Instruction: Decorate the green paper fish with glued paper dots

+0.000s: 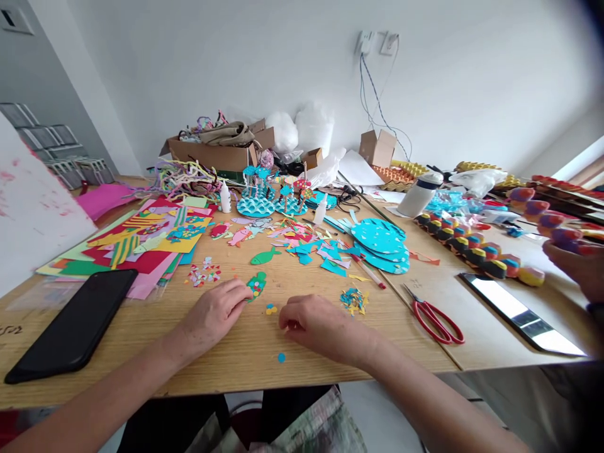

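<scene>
My left hand (218, 314) rests on the table with its fingers closed at the lower edge of a green paper fish (257, 284) dotted with coloured paper spots. To the right, my right hand (309, 319) is curled with fingertips pinched together; whatever may be between them is hidden. Between the hands lie small yellow and blue paper dots (270, 309). A single blue paper dot (282, 357) is nearer the table's front edge. Beyond the dotted fish lies a plain green paper fish (265, 255). Right of my right hand is a small pile of blue and yellow paper bits (353, 301).
A black phone (75, 324) and coloured paper sheets (141, 270) lie left. Red-handled scissors (436, 321), blue paper ovals (381, 242) and a tablet-like device (521, 314) lie right. Glue bottles (225, 198) stand behind. Another person's hand (576, 264) holds painted egg-carton pieces (547, 217).
</scene>
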The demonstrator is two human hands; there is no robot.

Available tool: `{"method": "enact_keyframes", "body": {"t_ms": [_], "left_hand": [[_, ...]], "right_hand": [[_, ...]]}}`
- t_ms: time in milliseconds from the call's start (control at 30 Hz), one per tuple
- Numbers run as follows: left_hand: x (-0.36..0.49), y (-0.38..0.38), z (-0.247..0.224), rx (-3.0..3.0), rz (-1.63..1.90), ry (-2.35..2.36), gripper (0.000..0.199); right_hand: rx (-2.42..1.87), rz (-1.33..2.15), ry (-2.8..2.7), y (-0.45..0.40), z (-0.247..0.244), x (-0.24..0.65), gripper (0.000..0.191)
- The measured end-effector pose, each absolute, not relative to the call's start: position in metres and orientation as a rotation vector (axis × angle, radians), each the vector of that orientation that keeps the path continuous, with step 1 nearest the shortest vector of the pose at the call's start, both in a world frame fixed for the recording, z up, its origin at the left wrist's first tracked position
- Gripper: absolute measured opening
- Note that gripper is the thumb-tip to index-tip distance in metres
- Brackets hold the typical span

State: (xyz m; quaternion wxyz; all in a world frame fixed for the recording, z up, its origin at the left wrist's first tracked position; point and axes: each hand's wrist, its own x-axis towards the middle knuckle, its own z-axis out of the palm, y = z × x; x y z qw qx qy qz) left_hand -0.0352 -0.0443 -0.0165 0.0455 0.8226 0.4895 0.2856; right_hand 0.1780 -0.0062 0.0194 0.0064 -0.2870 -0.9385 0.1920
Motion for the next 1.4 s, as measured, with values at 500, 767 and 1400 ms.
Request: {"method": "enact_keyframes", "body": {"t_ms": [500,767,1400], "left_hand": [[-0.045,-0.047,-0.014,2.5,0.676,1.501,0.02],[-0.049,-0.039,-0.017,2.439,0.667,1.536,0.02],[-0.027,-0.033,-0.002,1.999,0.799,1.688,0.017]], "right_hand": [[-1.243,0.548,-2.802,0.016,0.009,0.187,0.018],[-1.056,0.384,-2.991,0.029,0.008,0.169,0.018],[-1.191,0.623,-2.929,0.041,0.012,0.167,0.016]]}}
